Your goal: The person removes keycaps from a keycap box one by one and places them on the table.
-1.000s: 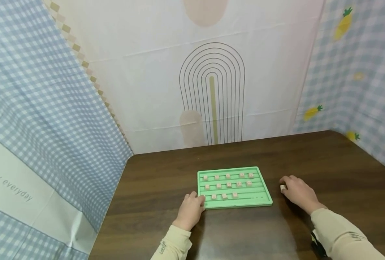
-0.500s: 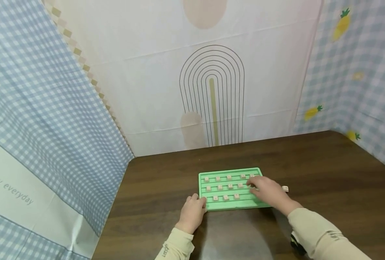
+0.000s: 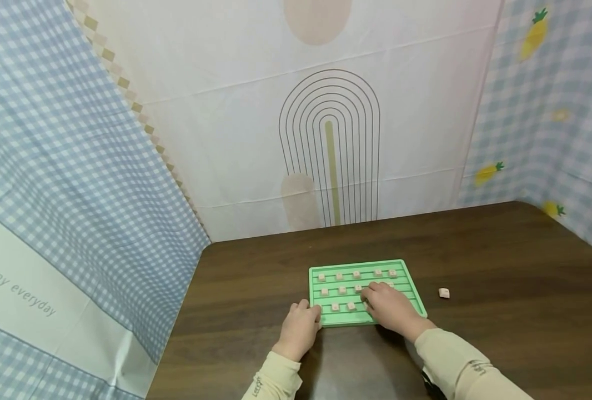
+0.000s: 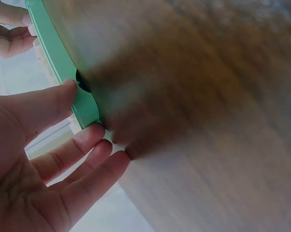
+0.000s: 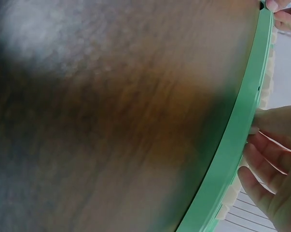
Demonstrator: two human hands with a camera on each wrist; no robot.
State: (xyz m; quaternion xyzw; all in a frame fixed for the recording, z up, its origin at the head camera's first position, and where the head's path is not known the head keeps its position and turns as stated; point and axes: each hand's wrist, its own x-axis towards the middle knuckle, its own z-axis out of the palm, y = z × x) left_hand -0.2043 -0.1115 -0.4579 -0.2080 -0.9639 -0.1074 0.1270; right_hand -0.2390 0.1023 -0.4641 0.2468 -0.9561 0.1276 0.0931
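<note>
A shallow green tray (image 3: 346,318) with several rows of small cream tiles (image 3: 342,290) lies on the table. My left hand (image 3: 298,331) grips its near left corner; the left wrist view shows the thumb (image 4: 63,94) on the tray's side and the index fingertip at the corner. My right hand (image 3: 395,307) reaches over the tray's front right part. Between its thumb and forefinger, a small cream tile (image 5: 253,130) shows in the right wrist view, at the bottom row. The hand covers part of the middle and bottom rows.
One loose cream tile (image 3: 444,293), marked on top, lies on the brown table (image 3: 506,266) right of the tray. A white patterned cloth (image 3: 236,139) hangs behind the table, with a blue checked curtain (image 3: 111,166) at left and another at right.
My right hand has left the loose tile on the table, crossed leftward over the tray's middle row and come down to the bottom row. My left hand keeps hold of the corner.
</note>
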